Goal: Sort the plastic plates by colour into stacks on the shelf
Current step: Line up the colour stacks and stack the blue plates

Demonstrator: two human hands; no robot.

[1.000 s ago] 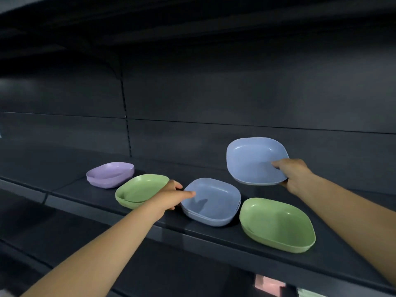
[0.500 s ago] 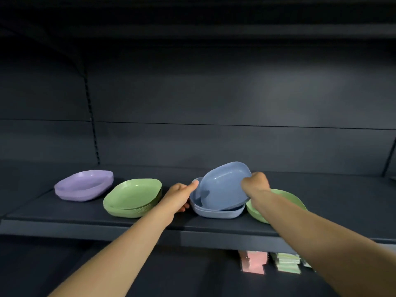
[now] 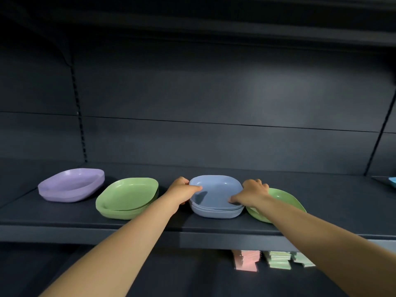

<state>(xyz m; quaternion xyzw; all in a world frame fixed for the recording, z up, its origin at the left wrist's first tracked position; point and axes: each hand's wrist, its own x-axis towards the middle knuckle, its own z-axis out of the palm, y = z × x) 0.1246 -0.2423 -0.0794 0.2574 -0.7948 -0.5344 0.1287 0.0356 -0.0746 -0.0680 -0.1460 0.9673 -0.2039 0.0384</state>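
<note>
Now the blue plate that the right hand (image 3: 252, 192) carried high above the shelf (image 3: 192, 230) one second ago, and tilted into the pile half a second ago, lies flat on the blue stack (image 3: 216, 200); the view has also swung, so the plates appear more to the middle. For the task this means, I judge, that the blue colour is nearly settled; what remains is the single green plate (image 3: 285, 200) at 3 o'clock of the blue stack, which belongs with the green stack (image 3: 128, 198) at 9 o'clock of it.

The grip of the right hand is curled over the right rim of the blue stack, thumb inside the top plate; the left hand (image 3: 183, 190) holds the left rim in the same way, thumb on top, as if squaring the pile.

The blue stack sits in the middle of the shelf, several nested rims showing at its front; matte pale plastic, rounded square form; the purple stack (image 3: 72, 185) stands far at 9 o'clock.
</note>
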